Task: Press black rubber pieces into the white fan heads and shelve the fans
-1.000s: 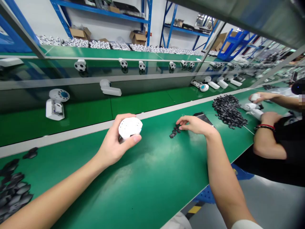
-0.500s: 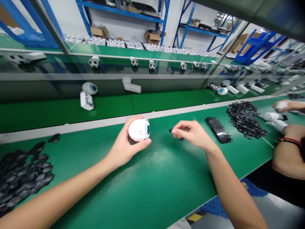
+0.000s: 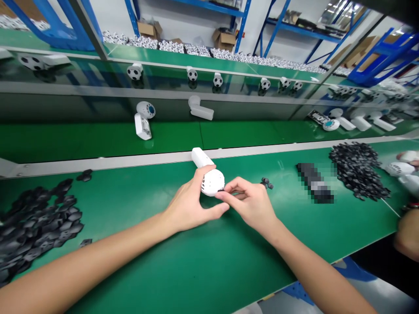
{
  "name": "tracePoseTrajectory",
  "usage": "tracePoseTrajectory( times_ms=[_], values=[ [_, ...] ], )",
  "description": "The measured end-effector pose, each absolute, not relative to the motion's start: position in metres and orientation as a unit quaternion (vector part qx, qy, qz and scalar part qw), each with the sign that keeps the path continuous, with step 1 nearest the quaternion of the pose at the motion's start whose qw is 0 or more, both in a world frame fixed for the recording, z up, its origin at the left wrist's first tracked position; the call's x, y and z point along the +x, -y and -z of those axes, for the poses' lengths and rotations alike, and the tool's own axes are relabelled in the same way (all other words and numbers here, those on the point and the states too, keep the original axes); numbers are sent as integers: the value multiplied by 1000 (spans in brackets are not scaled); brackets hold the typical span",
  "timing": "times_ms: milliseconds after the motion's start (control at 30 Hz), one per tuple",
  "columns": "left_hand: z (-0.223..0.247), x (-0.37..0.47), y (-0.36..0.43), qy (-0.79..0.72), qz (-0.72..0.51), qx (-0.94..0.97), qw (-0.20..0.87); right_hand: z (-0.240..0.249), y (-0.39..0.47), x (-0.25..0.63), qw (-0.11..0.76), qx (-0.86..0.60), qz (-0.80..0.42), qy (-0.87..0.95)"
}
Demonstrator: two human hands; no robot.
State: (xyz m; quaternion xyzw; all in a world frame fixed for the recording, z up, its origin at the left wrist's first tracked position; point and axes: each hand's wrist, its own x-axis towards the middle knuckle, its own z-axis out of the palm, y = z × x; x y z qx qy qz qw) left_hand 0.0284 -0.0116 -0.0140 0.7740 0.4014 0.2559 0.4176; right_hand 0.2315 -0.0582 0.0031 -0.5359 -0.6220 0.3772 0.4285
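My left hand point(image 3: 191, 200) is wrapped round the head of a white handheld fan housing point(image 3: 213, 182), whose long white handle points away toward the back left. Small slots show on the round head. My right hand point(image 3: 250, 200) pinches a small black plastic piece point(image 3: 221, 190) against the head's right lower edge; fingertips hide most of it. A few similar small black pieces point(image 3: 266, 183) lie on the green table just beyond my right hand.
Black plastic pieces form a heap point(image 3: 42, 231) at left and another point(image 3: 358, 170) at right, beside a dark pixelated object point(image 3: 314, 183). Behind the metal rail point(image 3: 157, 158), more white housings point(image 3: 143, 126) lie on a green conveyor belt point(image 3: 170, 139). A co-worker's arm point(image 3: 407, 231) is at far right.
My right hand has moved left, bringing its black piece to the white housing. My left hand has turned the housing so its handle shows. The view has shifted slightly.
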Motion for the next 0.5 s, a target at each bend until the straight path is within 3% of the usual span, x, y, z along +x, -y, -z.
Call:
tracePoseTrajectory(
  times_ms=[333, 500],
  values=[
    [15, 29, 13, -424, -272, 772, 388, 2, 55, 226, 454, -532, -392, 598],
    [16, 29, 6, -400, -266, 772, 415, -4, 50, 239, 409, -499, -428, 633]
  ],
)
